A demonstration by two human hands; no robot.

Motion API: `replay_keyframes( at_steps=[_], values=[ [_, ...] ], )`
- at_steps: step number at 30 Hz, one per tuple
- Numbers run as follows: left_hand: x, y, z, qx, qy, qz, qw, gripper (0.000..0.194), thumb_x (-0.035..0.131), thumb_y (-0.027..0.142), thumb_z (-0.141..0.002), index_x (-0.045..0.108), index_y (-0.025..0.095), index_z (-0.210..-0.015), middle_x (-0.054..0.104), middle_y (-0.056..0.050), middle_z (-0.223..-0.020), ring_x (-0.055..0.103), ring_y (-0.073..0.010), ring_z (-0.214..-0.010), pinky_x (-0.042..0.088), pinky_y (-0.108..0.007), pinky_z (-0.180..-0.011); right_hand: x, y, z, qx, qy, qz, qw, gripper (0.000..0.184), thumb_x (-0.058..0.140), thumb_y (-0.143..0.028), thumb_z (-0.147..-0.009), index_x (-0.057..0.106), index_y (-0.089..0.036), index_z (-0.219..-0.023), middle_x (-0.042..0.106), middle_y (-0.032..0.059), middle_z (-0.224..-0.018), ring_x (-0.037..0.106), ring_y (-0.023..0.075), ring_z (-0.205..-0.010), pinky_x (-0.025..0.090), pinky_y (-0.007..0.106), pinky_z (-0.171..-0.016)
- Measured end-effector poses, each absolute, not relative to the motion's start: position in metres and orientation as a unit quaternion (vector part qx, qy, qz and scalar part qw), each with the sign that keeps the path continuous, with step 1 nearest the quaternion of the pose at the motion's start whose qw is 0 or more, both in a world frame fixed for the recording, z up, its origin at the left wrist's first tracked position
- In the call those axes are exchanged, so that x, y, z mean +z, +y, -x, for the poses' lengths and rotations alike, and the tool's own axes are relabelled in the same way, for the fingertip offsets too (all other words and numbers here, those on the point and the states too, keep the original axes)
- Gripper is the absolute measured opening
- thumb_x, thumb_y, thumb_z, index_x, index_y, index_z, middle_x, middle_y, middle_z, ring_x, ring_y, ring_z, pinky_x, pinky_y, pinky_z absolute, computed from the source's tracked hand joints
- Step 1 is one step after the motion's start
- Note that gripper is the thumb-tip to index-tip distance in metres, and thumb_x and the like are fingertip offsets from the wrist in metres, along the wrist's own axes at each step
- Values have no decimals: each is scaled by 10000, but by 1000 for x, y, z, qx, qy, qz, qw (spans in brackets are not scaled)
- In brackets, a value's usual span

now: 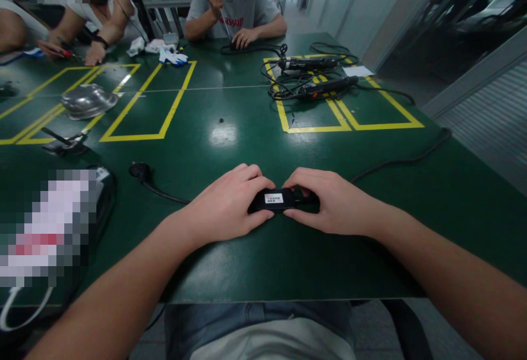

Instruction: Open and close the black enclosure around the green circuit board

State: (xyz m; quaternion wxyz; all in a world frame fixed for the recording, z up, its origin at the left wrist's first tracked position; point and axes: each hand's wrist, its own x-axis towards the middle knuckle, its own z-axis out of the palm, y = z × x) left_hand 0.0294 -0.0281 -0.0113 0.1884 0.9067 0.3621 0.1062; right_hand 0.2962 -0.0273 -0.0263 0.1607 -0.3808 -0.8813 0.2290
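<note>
Between my two hands, low over the green table, is a small black oblong case with a white printed label on its upper face. My left hand pinches its left end with thumb and fingers. At the right end, my right hand grips it the same way, and a dark gap or recess shows by those fingers. A black power plug lies to the left, its cord leading under my left hand. Another black cord runs off to the right from behind my right hand. Where the cords join is hidden.
Black corded tools lie coiled at the far right inside yellow tape. A metal bowl and a dark metal part are at left, near a blurred-out pouch-like item. Across the table a person works; others sit at left.
</note>
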Motion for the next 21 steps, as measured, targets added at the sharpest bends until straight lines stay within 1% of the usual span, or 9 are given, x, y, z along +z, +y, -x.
replay_keyframes(
  at_steps=[4,6,9,13,15,16,19,21],
  values=[
    [-10,-29,-30,116,351,-909,193,314,768,299,-996,735,185,-1286,715,-97,-1160,671,-286,-1098,567,-434,-972,-27,-28,-297,223,-886,374,162,253,808,-334,-934,720,-214,-1138,768,75,-1035,715,238,-868,526,349,-754],
    [-8,-30,-29,134,351,-904,206,325,756,300,-1004,721,188,-1307,718,-98,-1185,675,-287,-1126,570,-437,-994,-27,-28,-297,224,-884,374,167,330,811,-364,-934,699,-213,-1204,761,73,-1033,709,237,-850,520,350,-745],
    [-7,-28,-28,166,366,-892,208,313,721,318,-1020,710,197,-1308,719,-100,-1219,674,-287,-1145,571,-448,-1027,-27,-28,-298,229,-873,390,182,491,821,-417,-925,618,-216,-1324,746,56,-1015,684,220,-782,501,342,-710],
    [-10,-20,-24,176,429,-872,154,311,675,307,-1028,696,165,-1304,730,-125,-1250,657,-318,-1159,554,-509,-1068,-29,-28,-299,246,-855,413,196,634,804,-436,-930,472,-225,-1428,742,41,-1025,657,197,-729,501,332,-696],
    [-14,-15,-23,158,463,-863,130,295,667,274,-1017,691,158,-1288,740,-132,-1248,650,-332,-1158,550,-531,-1062,-28,-27,-299,249,-854,413,195,593,771,-418,-948,458,-226,-1414,744,44,-1022,648,194,-717,494,328,-685],
    [-16,-13,-22,144,477,-858,124,281,666,260,-1012,691,159,-1273,745,-133,-1238,650,-337,-1152,552,-537,-1053,-27,-27,-299,247,-857,410,192,523,752,-400,-956,482,-228,-1369,745,46,-1014,647,194,-720,488,327,-682],
    [-18,-10,-21,117,497,-851,121,230,661,248,-1005,694,170,-1218,751,-129,-1204,656,-340,-1140,555,-536,-1033,-24,-28,-298,236,-870,393,180,255,715,-304,-945,560,-240,-1136,735,42,-950,646,199,-737,469,323,-684],
    [-16,-11,-20,132,493,-851,120,200,661,260,-1001,697,181,-1182,739,-127,-1215,664,-331,-1143,554,-516,-1028,-22,-28,-298,231,-877,384,175,173,707,-241,-918,574,-244,-1028,723,34,-905,642,201,-742,462,321,-692]
  ],
)
